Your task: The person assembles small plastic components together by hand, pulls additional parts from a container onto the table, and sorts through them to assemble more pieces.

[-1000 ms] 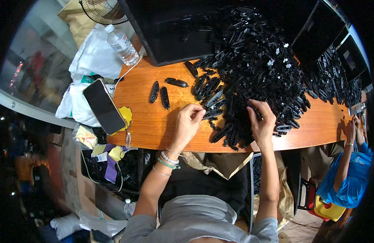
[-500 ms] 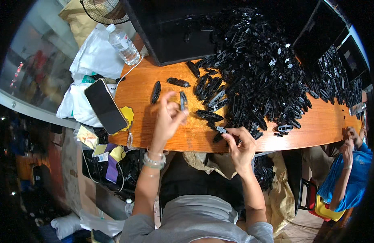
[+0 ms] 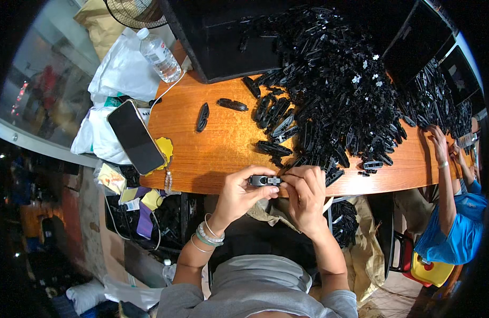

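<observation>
Both hands meet over the table's near edge. Between the thumb and fingers of my left hand (image 3: 235, 197) is a black plastic part (image 3: 258, 180), long and narrow. A small grey plastic piece (image 3: 274, 180) lies against its right end, and the closed fingers of my right hand (image 3: 307, 197) pinch it there. Whether the two pieces are joined I cannot tell. Two similar black parts, one upright (image 3: 202, 117) and one lying crosswise (image 3: 232, 104), rest apart on the wood, beyond my left hand. A large heap of black plastic parts (image 3: 334, 100) spreads beyond my right hand.
On the left of the wooden table (image 3: 175, 159) are a phone (image 3: 135, 137), a water bottle (image 3: 160, 55) and white bags (image 3: 122, 69). A dark bin (image 3: 223, 42) stands at the back. A co-worker in blue (image 3: 451, 228) reaches toward parts at the far right.
My left hand has brought a black part down and right to meet the grey piece. My right hand has shifted slightly left. The co-worker's arm has reached forward to the parts.
</observation>
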